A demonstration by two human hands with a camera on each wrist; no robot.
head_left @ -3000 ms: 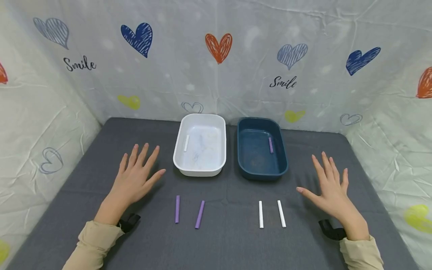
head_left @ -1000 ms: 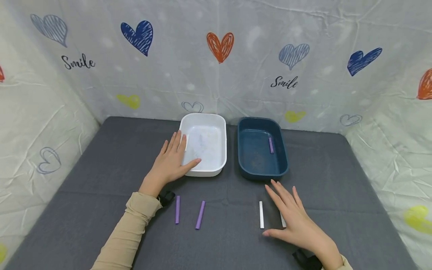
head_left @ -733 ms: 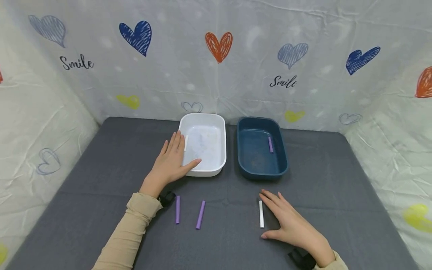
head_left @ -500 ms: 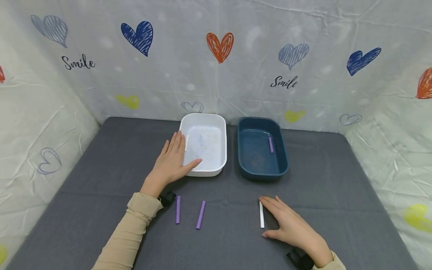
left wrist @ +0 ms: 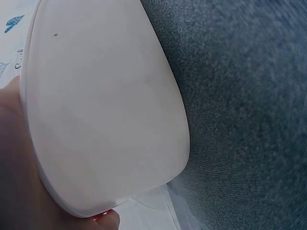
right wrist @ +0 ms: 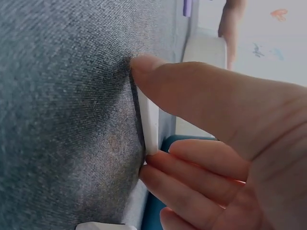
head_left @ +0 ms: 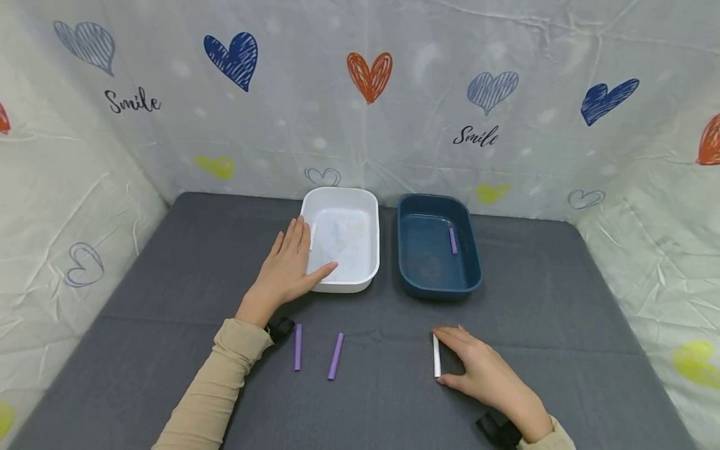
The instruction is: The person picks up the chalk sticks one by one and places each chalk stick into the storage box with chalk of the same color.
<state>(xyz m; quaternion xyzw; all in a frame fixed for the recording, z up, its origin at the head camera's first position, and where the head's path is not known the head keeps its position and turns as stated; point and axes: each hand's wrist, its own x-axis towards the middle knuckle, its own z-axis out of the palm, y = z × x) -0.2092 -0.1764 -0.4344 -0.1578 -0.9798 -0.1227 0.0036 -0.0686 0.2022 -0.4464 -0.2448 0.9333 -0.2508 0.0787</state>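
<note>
My right hand [head_left: 485, 370] holds a white chalk stick [head_left: 436, 355] by its ends, low on the cloth in front of the blue tub. In the right wrist view the thumb meets one end of this chalk [right wrist: 150, 122] and fingertips meet the other. A second white chalk [right wrist: 104, 226] shows at the bottom of that view; the right hand hides it from the head camera. With fingers straight, my left hand [head_left: 283, 270] rests over the left side of the white tub [head_left: 344, 288]. A white chalk piece [head_left: 312, 237] lies inside, beside the fingers.
Two purple chalk sticks, a left one [head_left: 298, 347] and a right one [head_left: 335, 357], lie on the grey cloth [head_left: 382, 400] before the white tub. The blue tub [head_left: 427, 269] holds a purple chalk piece [head_left: 452, 241]. A heart-printed curtain [head_left: 416, 156] stands behind.
Both hands came inward: the left onto the white tub, the right over the white chalks. Since half a second ago the right thumb has closed in to the chalk's near end.
</note>
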